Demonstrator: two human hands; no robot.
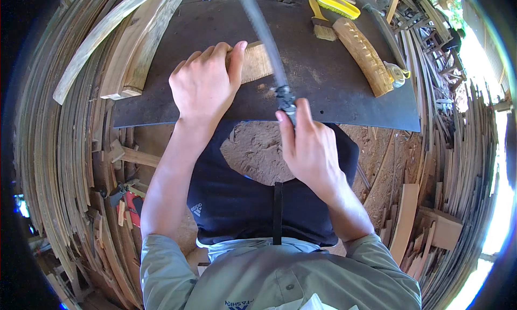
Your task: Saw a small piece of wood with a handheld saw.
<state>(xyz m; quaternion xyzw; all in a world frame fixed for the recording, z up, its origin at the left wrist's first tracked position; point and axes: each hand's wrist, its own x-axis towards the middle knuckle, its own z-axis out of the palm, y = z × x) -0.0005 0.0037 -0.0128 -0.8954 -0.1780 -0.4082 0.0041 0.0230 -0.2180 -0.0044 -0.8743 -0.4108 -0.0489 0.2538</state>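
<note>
We clench a wooden block [256, 63] on the table [199, 35] in our left hand [206, 81]; our right hand [311, 148] grasps a long-bladed tool [271, 56], its blurred blade at the block's right end. Right of the block lie a paintbrush [322, 25] and notched log [364, 57].

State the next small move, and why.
Probably draw the long grey blade across the right end of the light-brown wooden piece: the left hand holds the piece, the right hand grips the black handle, and the blade shows at that end.
</note>
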